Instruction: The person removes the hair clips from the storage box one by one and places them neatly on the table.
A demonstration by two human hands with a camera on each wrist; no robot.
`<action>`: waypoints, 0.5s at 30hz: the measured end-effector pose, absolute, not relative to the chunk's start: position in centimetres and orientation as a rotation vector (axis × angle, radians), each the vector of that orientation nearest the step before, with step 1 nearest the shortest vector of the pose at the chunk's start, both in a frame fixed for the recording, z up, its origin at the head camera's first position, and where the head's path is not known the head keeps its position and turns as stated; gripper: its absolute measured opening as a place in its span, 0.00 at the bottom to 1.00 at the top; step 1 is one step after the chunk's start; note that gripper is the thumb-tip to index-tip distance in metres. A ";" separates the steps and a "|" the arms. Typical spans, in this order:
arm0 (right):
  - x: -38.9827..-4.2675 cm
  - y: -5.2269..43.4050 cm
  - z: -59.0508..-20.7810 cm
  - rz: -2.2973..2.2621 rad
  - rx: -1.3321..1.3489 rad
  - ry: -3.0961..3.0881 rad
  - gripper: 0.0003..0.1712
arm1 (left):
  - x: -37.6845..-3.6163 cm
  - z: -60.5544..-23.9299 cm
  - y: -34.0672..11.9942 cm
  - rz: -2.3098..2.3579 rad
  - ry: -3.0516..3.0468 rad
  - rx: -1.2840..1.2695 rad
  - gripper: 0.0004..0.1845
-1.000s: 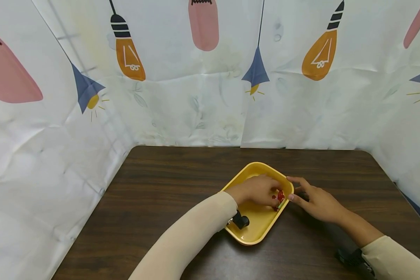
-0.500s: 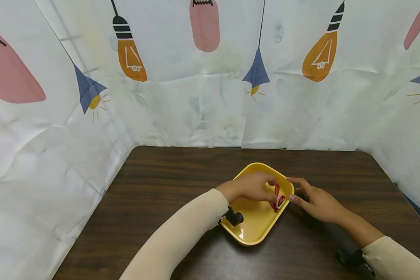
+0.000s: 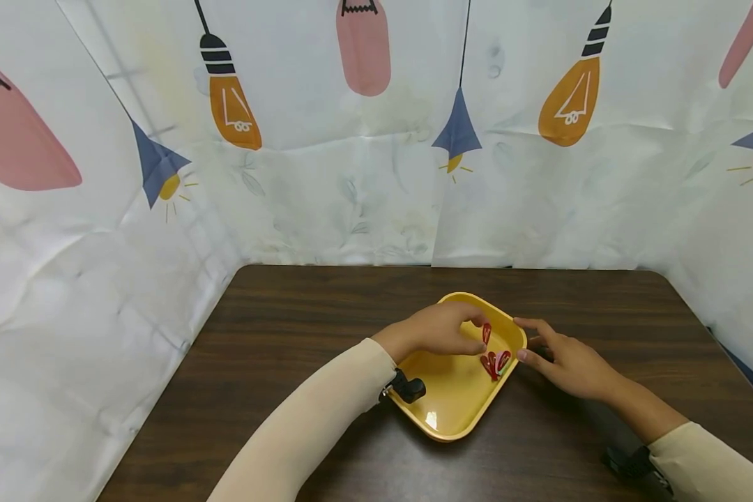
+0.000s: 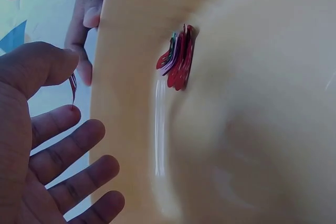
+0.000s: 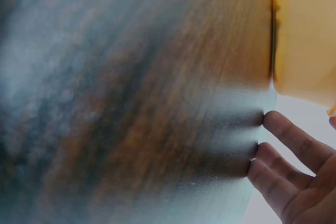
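Note:
In the head view my left hand [image 3: 442,331] hovers over the yellow tray [image 3: 439,418], pinching a red snap hair clip [image 3: 487,333] between thumb and index finger. The left wrist view shows that clip [image 4: 73,90] edge-on at the fingertips, the other fingers spread. Against the tray's right inner wall lies a bunch of hair clips [image 3: 495,364], mostly red, with pink and green among them. My right hand [image 3: 567,359] rests at the tray's right corner, thumb and index fingertip at the rim. Its other fingertips meet the table in the right wrist view.
The tray stands on a dark wood-grain table [image 3: 307,321]. A white printed curtain [image 3: 351,188] hangs along the table's back and left edges. A black wrist camera [image 3: 408,387] on the left wrist overlaps the tray's near left rim.
My left hand has drawn back leftward from the bunch of clips, bringing one red hair clip away. My right hand and the tray have stayed in place.

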State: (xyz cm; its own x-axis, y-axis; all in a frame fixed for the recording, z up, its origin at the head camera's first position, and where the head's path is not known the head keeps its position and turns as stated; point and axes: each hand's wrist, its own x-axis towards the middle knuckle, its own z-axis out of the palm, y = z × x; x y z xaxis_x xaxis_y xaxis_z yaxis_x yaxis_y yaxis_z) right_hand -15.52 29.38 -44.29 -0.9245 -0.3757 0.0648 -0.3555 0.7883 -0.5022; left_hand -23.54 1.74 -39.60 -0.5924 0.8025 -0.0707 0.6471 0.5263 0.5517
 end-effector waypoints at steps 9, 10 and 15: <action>-15.5 29.3 -44.3 -0.806 -0.598 2.934 0.34 | -23.5 -38.7 0.7 0.728 2.465 1.224 0.22; -15.5 29.3 -44.2 -0.807 -0.596 2.932 0.34 | -23.5 -38.6 0.6 0.736 2.464 1.225 0.22; -15.5 29.3 -44.2 -0.807 -0.583 2.927 0.34 | -23.6 -38.3 -0.1 0.765 2.487 1.223 0.21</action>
State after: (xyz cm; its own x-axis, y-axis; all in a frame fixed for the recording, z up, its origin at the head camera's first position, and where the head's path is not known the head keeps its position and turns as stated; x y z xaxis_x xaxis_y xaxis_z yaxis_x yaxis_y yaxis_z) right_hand -15.48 29.33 -44.15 -0.9276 -0.3700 0.0513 -0.3439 0.7926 -0.5035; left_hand -23.55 -0.13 -38.26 -0.6092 0.7930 -0.0060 0.6526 0.5056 0.5644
